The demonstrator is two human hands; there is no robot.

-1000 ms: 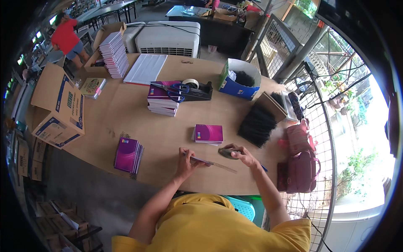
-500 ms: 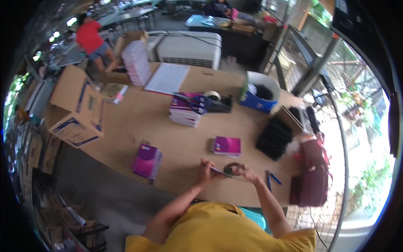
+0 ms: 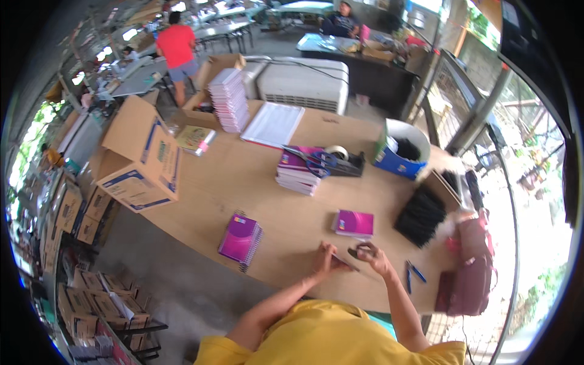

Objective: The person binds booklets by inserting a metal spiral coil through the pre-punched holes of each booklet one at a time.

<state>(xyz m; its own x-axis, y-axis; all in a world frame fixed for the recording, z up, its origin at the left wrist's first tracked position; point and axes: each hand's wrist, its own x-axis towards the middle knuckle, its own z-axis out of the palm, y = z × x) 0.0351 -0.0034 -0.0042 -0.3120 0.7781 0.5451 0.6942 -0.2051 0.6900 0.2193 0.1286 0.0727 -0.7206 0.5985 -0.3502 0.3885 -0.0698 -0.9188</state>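
My left hand (image 3: 325, 258) and my right hand (image 3: 376, 257) are close together near the front edge of the brown table (image 3: 255, 182). A thin dark strip (image 3: 344, 262) lies between them, pinched at its end by the left fingers. The right fingers grip a small dark object (image 3: 356, 250); it is too small to tell what it is. Just beyond the hands lies a single purple notebook (image 3: 354, 223). To the left sits a short stack of purple spiral notebooks (image 3: 241, 238).
Mid-table stand a taller notebook stack (image 3: 297, 171) and a tape dispenser (image 3: 342, 162). At the right are a blue box (image 3: 396, 163), a black pile (image 3: 420, 213), blue pens (image 3: 413, 272) and a pink bag (image 3: 468, 267). A cardboard box (image 3: 140, 158) sits at the left. A person in red (image 3: 176, 48) stands far back.
The view has tilted and shifted, showing more of the far room. Both hands have stayed together at the table's front edge, still on the same small dark items.
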